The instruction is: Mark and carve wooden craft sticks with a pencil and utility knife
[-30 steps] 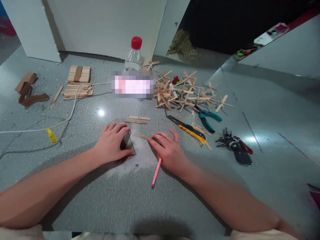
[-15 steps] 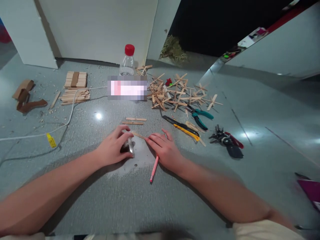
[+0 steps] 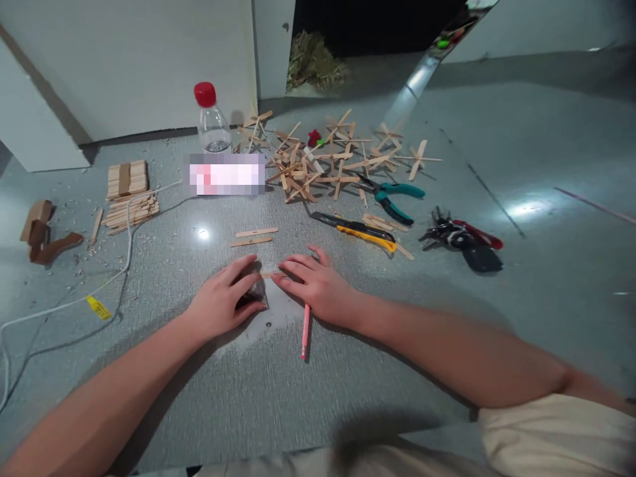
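Note:
My left hand [image 3: 223, 298] is curled around a clear, flat-edged piece [image 3: 260, 291] that I cannot name for certain, its fingers and thumb gripping the sides. Between the hands a wooden craft stick [image 3: 267, 275] lies on the surface, and the fingertips of my right hand [image 3: 322, 288] press on its right end. From beneath the right palm a pink pencil [image 3: 305, 334] sticks out toward me. Two more craft sticks [image 3: 252, 242] with dark marks at their middles lie just beyond the left fingers.
Behind are a red-capped bottle [image 3: 213, 129], a heap of crossed sticks [image 3: 298, 169] and bundled sticks [image 3: 126, 180]. To the right lie a yellow-black cutter [image 3: 365, 235], teal pliers [image 3: 397, 199] and keys [image 3: 442, 232]. A white cable [image 3: 130, 232] runs along the left.
The view has turned, so the things behind sit further left. My right hand has come closer to the left, and the stick between them has gone from slanted to nearly level.

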Action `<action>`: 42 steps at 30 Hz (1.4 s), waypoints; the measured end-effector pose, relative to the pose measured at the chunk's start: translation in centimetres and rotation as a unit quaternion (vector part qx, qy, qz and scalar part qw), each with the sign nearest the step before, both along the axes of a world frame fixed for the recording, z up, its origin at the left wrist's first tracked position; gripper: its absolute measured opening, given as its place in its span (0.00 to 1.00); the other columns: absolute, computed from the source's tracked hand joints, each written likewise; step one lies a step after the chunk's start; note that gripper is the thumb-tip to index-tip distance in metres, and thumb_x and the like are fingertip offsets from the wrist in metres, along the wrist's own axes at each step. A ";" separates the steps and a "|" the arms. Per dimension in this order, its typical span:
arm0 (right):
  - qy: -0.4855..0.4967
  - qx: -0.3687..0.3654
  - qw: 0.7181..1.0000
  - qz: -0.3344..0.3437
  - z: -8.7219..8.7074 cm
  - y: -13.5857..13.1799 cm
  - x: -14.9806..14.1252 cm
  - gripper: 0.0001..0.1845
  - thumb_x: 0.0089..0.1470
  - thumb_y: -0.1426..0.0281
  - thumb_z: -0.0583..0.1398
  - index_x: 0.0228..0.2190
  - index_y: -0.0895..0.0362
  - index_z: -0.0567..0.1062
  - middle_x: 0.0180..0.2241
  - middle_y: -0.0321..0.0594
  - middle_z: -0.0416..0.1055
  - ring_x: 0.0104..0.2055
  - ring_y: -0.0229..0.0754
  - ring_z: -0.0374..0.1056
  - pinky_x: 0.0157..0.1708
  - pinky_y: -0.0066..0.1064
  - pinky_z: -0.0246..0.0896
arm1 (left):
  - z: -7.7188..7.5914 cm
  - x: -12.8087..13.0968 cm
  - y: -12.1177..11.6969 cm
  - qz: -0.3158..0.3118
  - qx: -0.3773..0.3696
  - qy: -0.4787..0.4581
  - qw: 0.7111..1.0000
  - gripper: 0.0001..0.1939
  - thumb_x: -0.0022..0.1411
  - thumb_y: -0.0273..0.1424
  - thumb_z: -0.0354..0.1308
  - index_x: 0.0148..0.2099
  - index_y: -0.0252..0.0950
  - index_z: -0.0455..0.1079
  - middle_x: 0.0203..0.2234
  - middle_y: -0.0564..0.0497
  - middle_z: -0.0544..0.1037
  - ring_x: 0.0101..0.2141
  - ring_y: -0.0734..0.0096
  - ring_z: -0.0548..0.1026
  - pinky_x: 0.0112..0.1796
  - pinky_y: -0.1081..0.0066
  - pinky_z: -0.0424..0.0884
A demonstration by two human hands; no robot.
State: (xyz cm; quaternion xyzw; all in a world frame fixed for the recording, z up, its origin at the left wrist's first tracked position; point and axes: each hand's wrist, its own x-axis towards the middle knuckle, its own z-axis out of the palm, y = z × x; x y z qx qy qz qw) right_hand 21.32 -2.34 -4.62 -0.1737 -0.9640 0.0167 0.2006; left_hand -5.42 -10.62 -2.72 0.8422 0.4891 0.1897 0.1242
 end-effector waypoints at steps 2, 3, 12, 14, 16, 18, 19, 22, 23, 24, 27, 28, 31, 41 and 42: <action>-0.002 -0.010 1.000 0.000 0.0 0.0 0.0 0.18 0.73 0.73 0.51 0.54 0.55 0.77 0.53 0.48 0.77 0.58 0.51 0.64 0.65 0.52 0.42 | 0.1 0.0 0.0 0.000 0.004 0.014 1.000 0.22 0.73 0.43 0.60 0.60 0.34 0.72 0.67 0.32 0.67 0.61 0.46 0.75 0.57 0.49 0.78; -0.003 -0.015 1.000 -0.001 0.0 0.0 0.0 0.18 0.73 0.73 0.51 0.54 0.55 0.77 0.53 0.48 0.77 0.57 0.51 0.64 0.65 0.52 0.42 | 0.2 0.0 0.0 -0.002 0.006 0.022 1.000 0.22 0.73 0.43 0.59 0.61 0.35 0.72 0.66 0.32 0.67 0.61 0.46 0.75 0.57 0.48 0.77; -0.015 -0.035 0.999 0.006 0.1 0.0 -0.1 0.20 0.71 0.75 0.51 0.58 0.61 0.75 0.55 0.49 0.77 0.60 0.52 0.64 0.66 0.52 0.43 | 0.9 0.2 0.3 -0.012 0.040 0.044 0.998 0.16 0.74 0.37 0.57 0.58 0.35 0.73 0.57 0.38 0.78 0.57 0.51 0.77 0.55 0.50 0.76; -0.012 -0.033 0.999 0.011 0.2 -0.1 0.0 0.20 0.71 0.75 0.52 0.59 0.61 0.75 0.56 0.49 0.77 0.60 0.52 0.65 0.66 0.52 0.44 | 0.8 0.3 0.2 -0.012 0.039 0.047 0.998 0.16 0.74 0.37 0.57 0.58 0.35 0.73 0.58 0.39 0.78 0.57 0.51 0.78 0.55 0.50 0.76; -0.013 -0.031 0.999 0.017 0.2 -0.1 0.1 0.21 0.71 0.76 0.52 0.59 0.62 0.75 0.58 0.49 0.77 0.60 0.52 0.65 0.66 0.53 0.45 | 0.8 0.3 0.2 -0.011 0.037 0.053 0.998 0.16 0.74 0.37 0.57 0.58 0.35 0.74 0.59 0.39 0.78 0.56 0.51 0.78 0.54 0.51 0.76; -0.014 -0.031 0.999 0.028 0.2 -0.2 0.1 0.21 0.71 0.77 0.52 0.59 0.62 0.75 0.60 0.49 0.76 0.61 0.53 0.65 0.66 0.54 0.47 | 0.8 0.3 0.1 -0.010 0.044 0.061 0.997 0.16 0.74 0.37 0.57 0.57 0.34 0.74 0.59 0.39 0.78 0.56 0.51 0.78 0.53 0.51 0.76; -0.014 -0.032 0.999 0.035 0.2 -0.2 0.2 0.21 0.70 0.77 0.52 0.60 0.62 0.75 0.61 0.49 0.76 0.62 0.53 0.65 0.66 0.54 0.47 | 0.9 0.3 0.1 -0.011 0.052 0.063 0.997 0.16 0.74 0.37 0.58 0.57 0.34 0.74 0.58 0.40 0.79 0.56 0.51 0.78 0.52 0.52 0.76; -0.010 -0.036 0.998 0.051 0.0 -0.2 0.2 0.21 0.71 0.77 0.52 0.60 0.63 0.74 0.61 0.49 0.75 0.62 0.53 0.66 0.65 0.56 0.49 | 1.0 0.5 0.1 -0.018 0.077 0.065 0.995 0.15 0.74 0.36 0.58 0.57 0.34 0.74 0.56 0.41 0.80 0.55 0.52 0.79 0.51 0.53 0.75; -0.009 -0.036 0.998 0.053 0.0 -0.2 0.2 0.21 0.71 0.77 0.52 0.60 0.63 0.74 0.61 0.49 0.75 0.63 0.53 0.67 0.65 0.56 0.50 | 1.0 0.5 0.1 -0.020 0.083 0.065 0.994 0.15 0.74 0.36 0.58 0.56 0.34 0.74 0.56 0.42 0.81 0.55 0.52 0.79 0.50 0.54 0.75; -0.008 -0.036 0.998 0.055 -0.1 -0.2 0.2 0.21 0.72 0.76 0.52 0.60 0.62 0.74 0.61 0.48 0.75 0.63 0.53 0.67 0.65 0.56 0.50 | 1.0 0.5 0.0 -0.020 0.087 0.064 0.994 0.14 0.74 0.36 0.58 0.56 0.34 0.74 0.56 0.42 0.81 0.55 0.53 0.79 0.50 0.55 0.75; -0.006 -0.042 0.997 0.057 -0.2 -0.2 0.2 0.21 0.72 0.76 0.51 0.60 0.59 0.75 0.61 0.47 0.75 0.63 0.52 0.68 0.65 0.56 0.51 | 0.9 0.6 -0.2 -0.021 0.092 0.063 0.994 0.14 0.74 0.36 0.59 0.55 0.34 0.75 0.55 0.42 0.81 0.55 0.54 0.79 0.50 0.56 0.75; -0.005 -0.047 0.997 0.058 -0.2 -0.2 0.2 0.22 0.72 0.76 0.51 0.60 0.58 0.75 0.61 0.47 0.76 0.63 0.52 0.68 0.65 0.57 0.52 | 0.8 0.7 -0.3 -0.021 0.093 0.061 0.994 0.14 0.74 0.36 0.59 0.55 0.34 0.75 0.55 0.42 0.81 0.55 0.54 0.80 0.50 0.56 0.75; 0.004 -0.062 0.996 0.071 -0.1 -0.2 0.3 0.20 0.72 0.76 0.52 0.58 0.57 0.77 0.60 0.47 0.77 0.63 0.51 0.70 0.65 0.57 0.52 | 0.8 0.9 -0.6 -0.024 0.093 0.053 0.994 0.14 0.73 0.37 0.60 0.54 0.33 0.75 0.53 0.42 0.82 0.54 0.55 0.80 0.50 0.56 0.76; 0.047 -0.085 0.992 0.079 0.3 -0.1 0.5 0.16 0.71 0.77 0.54 0.51 0.59 0.80 0.54 0.45 0.81 0.60 0.52 0.75 0.65 0.58 0.52 | 0.9 1.5 -1.1 -0.031 0.100 0.050 0.993 0.14 0.74 0.37 0.59 0.53 0.33 0.76 0.52 0.41 0.83 0.51 0.54 0.82 0.45 0.57 0.80; 0.048 -0.083 0.992 0.078 0.3 -0.1 0.6 0.16 0.70 0.77 0.55 0.51 0.59 0.80 0.54 0.45 0.81 0.60 0.52 0.75 0.65 0.59 0.52 | 0.9 1.5 -1.2 -0.031 0.098 0.049 0.994 0.14 0.74 0.37 0.59 0.54 0.32 0.76 0.52 0.41 0.83 0.51 0.54 0.82 0.45 0.57 0.80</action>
